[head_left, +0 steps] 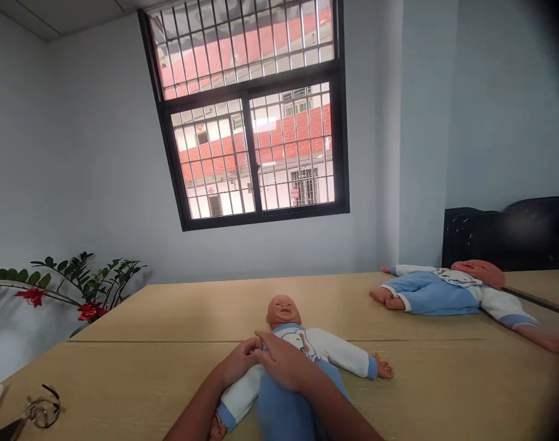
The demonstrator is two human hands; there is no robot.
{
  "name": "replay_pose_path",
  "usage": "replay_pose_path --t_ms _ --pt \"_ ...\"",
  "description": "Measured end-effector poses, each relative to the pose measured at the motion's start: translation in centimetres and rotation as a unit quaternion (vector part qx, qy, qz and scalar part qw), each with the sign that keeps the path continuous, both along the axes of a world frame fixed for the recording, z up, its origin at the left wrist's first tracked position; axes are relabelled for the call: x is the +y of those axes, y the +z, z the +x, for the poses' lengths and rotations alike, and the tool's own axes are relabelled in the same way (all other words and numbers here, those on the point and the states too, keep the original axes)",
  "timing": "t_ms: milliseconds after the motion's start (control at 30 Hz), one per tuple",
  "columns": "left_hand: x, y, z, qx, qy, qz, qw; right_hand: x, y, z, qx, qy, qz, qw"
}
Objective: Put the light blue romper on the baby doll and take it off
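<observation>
A baby doll (284,311) lies on its back, head away from me, in a white top with blue cuffs and blue trousers. My left hand (240,362) is at the doll's shoulder on the left, over the upper sleeve, its fingers curled; whatever is between them is hidden. Across the doll's chest lies my right hand (284,361), fingers stretched to the left and touching my left hand. Both doll arms are spread outward, the right-hand sleeve (348,353) in plain sight. My forearms cover part of the trousers.
A second doll (445,294) in similar clothes lies farther right on the wooden table (206,306). Glasses (44,410) rest at the near left. Beyond the table's left edge stands a potted plant (89,285) with red bows. Black chairs (486,236) are behind at right.
</observation>
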State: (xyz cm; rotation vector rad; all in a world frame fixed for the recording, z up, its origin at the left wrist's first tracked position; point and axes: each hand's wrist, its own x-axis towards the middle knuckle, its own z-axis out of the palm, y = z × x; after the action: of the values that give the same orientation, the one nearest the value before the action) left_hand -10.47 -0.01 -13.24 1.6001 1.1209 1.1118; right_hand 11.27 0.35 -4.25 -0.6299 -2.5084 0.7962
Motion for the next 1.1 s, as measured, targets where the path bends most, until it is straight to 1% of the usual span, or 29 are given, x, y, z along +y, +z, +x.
replay_pose_path --t_ms 33,100,200,267,367,467,567,667,733,833,967,1100 --pt "-0.1 0.2 0.2 0.003 -0.008 0.000 1.000 0.1 0.1 0.0 -0.014 -0.008 -0.003 1.000" --pt "-0.3 0.6 0.7 0.007 -0.026 -0.001 1.000 0.4 0.4 0.1 -0.045 -0.002 0.002 0.999" --pt "-0.6 0.8 1.4 0.016 -0.040 -0.009 0.999 1.3 0.8 0.6 -0.097 0.000 0.032 0.995" --pt "-1.0 0.7 1.8 0.028 -0.034 -0.018 0.999 2.0 0.7 1.0 -0.119 -0.016 0.043 0.992" --pt "-1.6 0.7 2.2 0.046 -0.014 -0.028 0.998 2.9 0.3 1.5 -0.124 -0.022 0.053 0.991" --pt "-2.6 1.3 2.4 0.045 0.008 -0.028 0.999 3.7 0.0 1.7 -0.121 -0.017 0.068 0.990" --pt "-4.0 2.2 2.5 0.017 0.019 -0.020 0.999 4.5 0.1 1.9 -0.111 -0.014 0.081 0.990" --pt "-6.0 2.6 2.7 0.017 0.011 0.003 1.000 5.0 0.2 2.0 -0.114 -0.014 0.088 0.990" --pt "-7.2 2.5 3.0 0.056 0.018 0.039 0.997 5.0 0.1 1.9 -0.129 -0.007 0.086 0.988" --pt "-8.6 1.9 3.6 0.117 0.055 0.085 0.988 4.6 -0.5 1.8 -0.161 0.015 0.075 0.984" --pt "-9.4 1.6 4.8 0.154 0.075 0.111 0.979 4.2 -1.0 1.5 -0.195 0.018 0.062 0.979" --pt "-9.6 2.1 5.7 0.189 0.092 0.140 0.968 3.8 -0.8 1.4 -0.202 0.004 0.065 0.977"
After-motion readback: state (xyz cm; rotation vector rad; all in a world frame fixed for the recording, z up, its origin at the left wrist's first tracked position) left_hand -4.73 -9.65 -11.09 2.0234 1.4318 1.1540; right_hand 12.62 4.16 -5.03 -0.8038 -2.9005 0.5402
